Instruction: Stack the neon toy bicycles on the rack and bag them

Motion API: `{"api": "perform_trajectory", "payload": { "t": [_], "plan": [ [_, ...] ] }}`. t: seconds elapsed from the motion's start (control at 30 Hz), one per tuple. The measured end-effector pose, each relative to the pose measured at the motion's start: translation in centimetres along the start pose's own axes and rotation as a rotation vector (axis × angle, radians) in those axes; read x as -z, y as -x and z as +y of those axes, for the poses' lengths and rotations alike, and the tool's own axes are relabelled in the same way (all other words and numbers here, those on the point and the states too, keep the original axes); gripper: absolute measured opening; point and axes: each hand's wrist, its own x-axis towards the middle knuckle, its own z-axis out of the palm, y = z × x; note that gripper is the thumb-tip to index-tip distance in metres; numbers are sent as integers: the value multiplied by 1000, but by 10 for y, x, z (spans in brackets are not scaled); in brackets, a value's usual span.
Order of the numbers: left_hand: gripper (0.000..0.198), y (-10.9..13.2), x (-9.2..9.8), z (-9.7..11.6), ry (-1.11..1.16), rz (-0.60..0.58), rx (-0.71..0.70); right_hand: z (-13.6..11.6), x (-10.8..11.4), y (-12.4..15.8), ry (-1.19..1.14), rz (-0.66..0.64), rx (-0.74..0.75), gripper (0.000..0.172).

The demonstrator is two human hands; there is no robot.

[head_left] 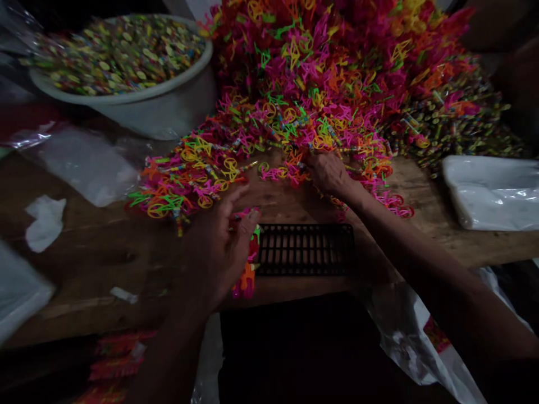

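Observation:
A big heap of small plastic toy bicycles [320, 73] in pink, orange, yellow and green covers the far half of the wooden table [92, 258]. My left hand [223, 247] is closed around a bunch of these toy bicycles [246, 278] near the front edge. My right hand [328, 171] reaches into the heap's near edge, fingers curled down among the pieces; what it grips is hidden. A black plastic grid tray [305, 249] lies between my arms.
A white basin [168, 106] full of small colourful round pieces stands at the back left. Clear plastic bags [84, 163] lie left of the heap, a stack of bags [492, 191] at the right. Packed bags [118, 359] sit below the table edge.

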Motion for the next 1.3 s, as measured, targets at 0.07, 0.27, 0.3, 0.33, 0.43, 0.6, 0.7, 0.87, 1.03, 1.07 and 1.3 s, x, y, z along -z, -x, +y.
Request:
{"api": "perform_trajectory", "payload": {
  "t": [0.07, 0.27, 0.3, 0.33, 0.43, 0.6, 0.7, 0.87, 1.03, 1.07, 1.3],
  "plan": [
    [55, 13, 5, 6, -94, 6, -21, 3, 8, 9, -73, 22, 14, 23],
    [68, 47, -9, -4, -35, 39, -7, 3, 17, 53, -289, 131, 21, 17],
    [68, 49, -14, -6, -14, 31, 15, 3, 17, 57, -349, 134, 20, 14],
    [68, 50, -18, -8, 1, 37, 28, 2, 18, 61, -416, 141, 20, 11],
    [65, 49, -26, -9, 15, 96, 18, -1, 25, 64, -633, 159, -2, 6],
    [64, 49, -25, -6, 84, 116, 34, -23, 37, 82, -745, 98, 3, 15],
    [54, 50, -22, 0, 202, 162, 58, -46, 29, 108, -757, 135, -10, 13],
    [50, 51, -25, -2, 294, 169, 26, -84, 6, 148, -1033, 172, -201, 23],
    [49, 51, -31, -18, 407, 120, 36, -107, 4, 171, -892, 156, -62, 19],
    [52, 50, -31, -20, 426, 115, 39, -111, 5, 174, -830, 162, -13, 16],
    [49, 48, -32, -23, 474, 120, 71, -130, -3, 181, -724, 294, 109, 9]
  ]
}}
